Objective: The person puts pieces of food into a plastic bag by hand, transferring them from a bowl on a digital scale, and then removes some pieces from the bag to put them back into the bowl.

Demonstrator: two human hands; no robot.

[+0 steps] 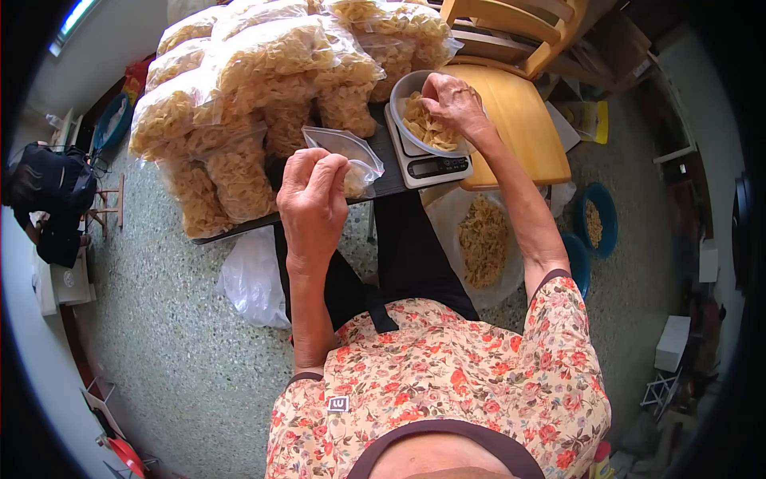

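Note:
My left hand is shut on the rim of a small clear plastic bag, holding it open at the near edge of a black table. The bag has a few pale crackers at its bottom. My right hand reaches into a grey bowl of pale yellow crackers, fingers closed among them. The bowl stands on a white digital scale just right of the bag.
Several filled clear bags of crackers are heaped on the table's left and far side. A wooden chair stands to the right. On the floor lie a large open bag of crackers, blue basins and a white plastic bag.

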